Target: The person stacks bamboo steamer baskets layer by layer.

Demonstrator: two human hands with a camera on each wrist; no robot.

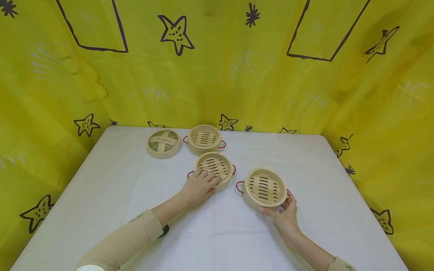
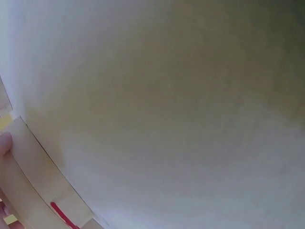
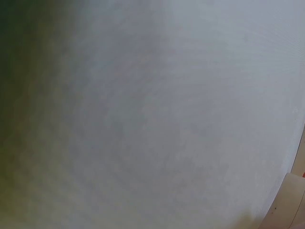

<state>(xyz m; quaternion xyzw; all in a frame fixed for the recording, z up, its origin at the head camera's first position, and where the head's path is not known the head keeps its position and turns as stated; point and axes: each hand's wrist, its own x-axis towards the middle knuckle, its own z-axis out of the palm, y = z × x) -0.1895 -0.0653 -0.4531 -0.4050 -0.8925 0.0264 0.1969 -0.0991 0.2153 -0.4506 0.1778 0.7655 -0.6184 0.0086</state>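
Observation:
My left hand (image 1: 200, 186) grips the near rim of a round bamboo steamer basket (image 1: 214, 165) mid-table, its fingers reaching over the rim onto the slatted base. In the left wrist view the pale basket wall (image 2: 40, 167) and part of a red handle (image 2: 62, 214) show, with fingertips at the left edge. Farther right, a second bamboo steamer basket (image 1: 264, 187) tilts slightly toward me. My right hand (image 1: 286, 217) holds it by its near right side, thumb in front and fingers by the red handle. The right wrist view catches only a corner of pale bamboo wall (image 3: 285, 205).
Behind the middle basket stands a third steamer basket (image 1: 205, 137) with red handles. To its left lies a woven bamboo lid (image 1: 164, 143). A white cloth covers the table (image 1: 217, 248), and a yellow patterned curtain (image 1: 210, 75) surrounds its back and sides.

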